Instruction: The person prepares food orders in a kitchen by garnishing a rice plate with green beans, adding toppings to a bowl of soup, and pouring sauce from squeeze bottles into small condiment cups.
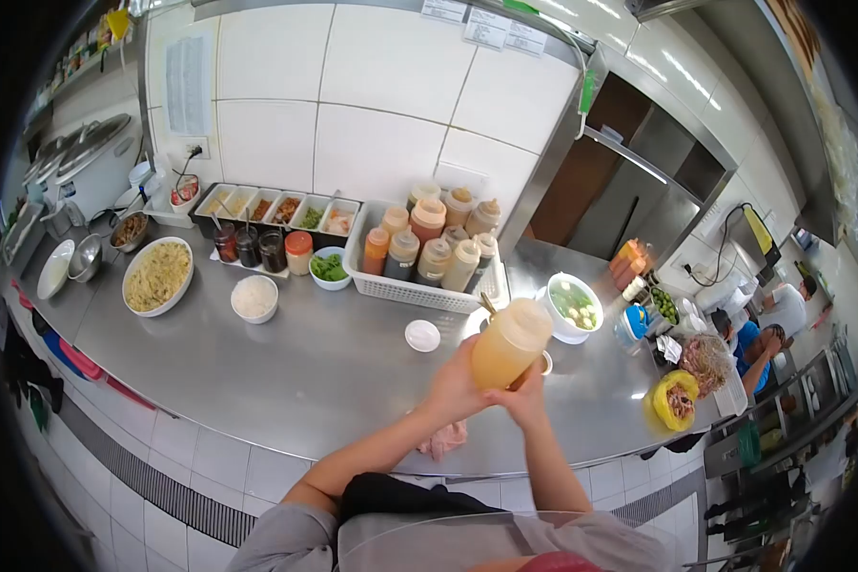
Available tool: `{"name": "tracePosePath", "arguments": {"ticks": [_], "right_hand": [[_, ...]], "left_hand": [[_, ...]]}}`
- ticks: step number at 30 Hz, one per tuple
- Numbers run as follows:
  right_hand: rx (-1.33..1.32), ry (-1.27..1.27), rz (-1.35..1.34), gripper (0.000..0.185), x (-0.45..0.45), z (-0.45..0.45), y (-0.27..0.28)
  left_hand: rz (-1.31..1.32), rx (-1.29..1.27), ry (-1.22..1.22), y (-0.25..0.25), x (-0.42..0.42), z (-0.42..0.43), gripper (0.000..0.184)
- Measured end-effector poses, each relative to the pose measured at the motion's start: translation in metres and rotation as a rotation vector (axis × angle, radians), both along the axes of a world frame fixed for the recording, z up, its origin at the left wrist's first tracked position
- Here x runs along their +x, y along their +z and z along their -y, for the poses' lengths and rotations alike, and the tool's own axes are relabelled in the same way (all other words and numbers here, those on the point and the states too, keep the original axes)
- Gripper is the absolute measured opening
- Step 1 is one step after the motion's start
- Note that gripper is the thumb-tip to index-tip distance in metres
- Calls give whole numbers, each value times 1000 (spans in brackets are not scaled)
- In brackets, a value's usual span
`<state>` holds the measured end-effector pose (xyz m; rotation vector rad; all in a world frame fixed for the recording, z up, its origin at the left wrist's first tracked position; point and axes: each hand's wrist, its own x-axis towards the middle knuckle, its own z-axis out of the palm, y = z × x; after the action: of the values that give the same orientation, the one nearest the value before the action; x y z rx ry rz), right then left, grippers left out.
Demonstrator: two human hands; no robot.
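A squeeze bottle (512, 345) of pale yellow-brown liquid is held up over the steel counter, tilted. My left hand (456, 383) is wrapped round its left side. My right hand (522, 396) grips its lower right side, near the base. Behind the bottle, a small cup (546, 363) is partly hidden. A small white dish (422, 336) lies to the left of the bottle. Beyond it to the right stands a white bowl of soup (573, 305) with green leaves. A pink cloth (444, 440) lies at the counter's front edge below my hands.
A white basket (419, 293) of sauce bottles stands by the wall, beside a topping tray (281, 212) and jars. Bowls of noodles (158, 276), rice (255, 297) and greens (330, 268) sit left. A yellow bag (675, 401) is right; people (763, 353) are beyond.
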<state>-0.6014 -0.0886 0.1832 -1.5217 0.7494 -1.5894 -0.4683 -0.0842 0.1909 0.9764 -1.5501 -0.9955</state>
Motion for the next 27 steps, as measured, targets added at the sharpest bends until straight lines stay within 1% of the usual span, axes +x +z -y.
{"name": "tracePosePath", "arguments": {"ticks": [1, 3, 4, 6, 7, 8, 9, 10, 13, 14, 15, 16, 17, 18, 19, 20, 21, 22, 23, 25, 26, 27], "right_hand": [[11, -8, -2, 76, -9, 2, -8], [49, -225, -194, 78, -27, -6, -24], [70, -274, -214, 71, -30, -9, -25], [106, -306, -249, 72, -46, -6, -39], [124, -333, -272, 73, -52, -8, -46], [117, -344, -315, 73, -53, -11, -43], [117, -352, -363, 72, -53, -13, -36], [106, -369, -434, 73, -54, -16, -34], [120, -363, -579, 77, -52, -18, -29], [164, -354, -594, 77, -52, -19, -31], [183, -306, -535, 78, -51, -16, -32], [187, -262, -470, 80, -48, -11, -31], [197, -264, -473, 80, -46, -10, -28], [171, -279, -597, 81, -44, -10, -24], [143, -295, -722, 82, -43, -8, -21], [147, -302, -726, 82, -43, -5, -21], [156, -286, -796, 82, -43, -2, -22], [166, -269, -863, 83, -42, 2, -22], [171, -274, -863, 83, -42, 6, -23], [137, -207, -1002, 84, -39, 14, -25], [139, -206, -1001, 84, -38, 18, -25], [160, -199, -1116, 84, -36, 21, -26]], "left_hand": [[-2, 11, -8, -5, -6, 1, 79], [113, -343, -86, -19, -15, 0, 84], [109, -317, -95, -32, -12, 8, 84], [512, -373, -321, -62, 15, 42, 92], [449, -120, -209, -70, 28, 52, 96], [425, -101, 17, -78, 38, 66, 100], [645, -94, 345, -84, 46, 76, 105], [669, -18, 437, -100, 57, 90, 111], [815, 167, 393, -124, 63, 103, 115], [862, 168, 411, -121, 61, 100, 108], [866, 194, 398, -124, 57, 99, 108], [854, 164, 391, -125, 55, 102, 104], [840, 130, 383, -126, 53, 104, 100], [815, 96, 420, -130, 51, 106, 84], [813, 98, 411, -134, 50, 108, 84], [810, 88, 388, -138, 50, 111, 80], [808, 77, 366, -137, 50, 113, 77], [806, 74, 360, -137, 49, 114, 77], [802, 70, 366, -138, 49, 113, 73], [800, 72, 372, -132, 51, 106, 70], [757, 20, 380, -128, 51, 104, 69], [715, -31, 389, -123, 52, 100, 68]]}}
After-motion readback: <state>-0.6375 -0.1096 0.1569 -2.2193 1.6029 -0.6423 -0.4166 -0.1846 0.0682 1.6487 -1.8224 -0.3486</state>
